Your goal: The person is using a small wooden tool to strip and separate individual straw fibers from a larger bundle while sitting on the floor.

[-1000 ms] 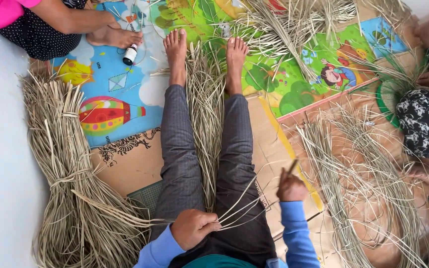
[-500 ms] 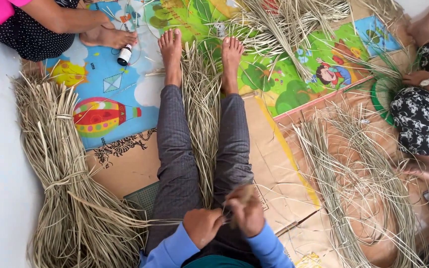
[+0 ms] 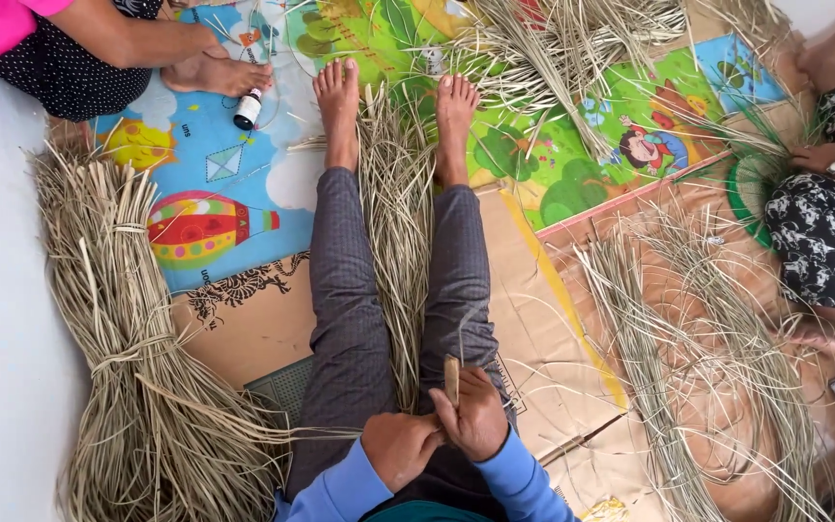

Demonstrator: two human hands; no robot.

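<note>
So the right hand (image 3: 478,418) is pinching a short tan stick (image 3: 451,379), and the left hand (image 3: 400,448) is curling shut against it. Both are sitting slightly lower than before, over the dried grass strands (image 3: 396,222).

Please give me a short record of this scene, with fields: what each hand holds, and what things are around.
left hand: closed on thin dry strands
right hand: grips a small stick, upright
between legs: loose straw
left side: tied bundle by the wall
floor: play mat, cardboard
others: two people sit nearby; small bottle on mat

One head camera looks steeply down, close over the lap.
</note>
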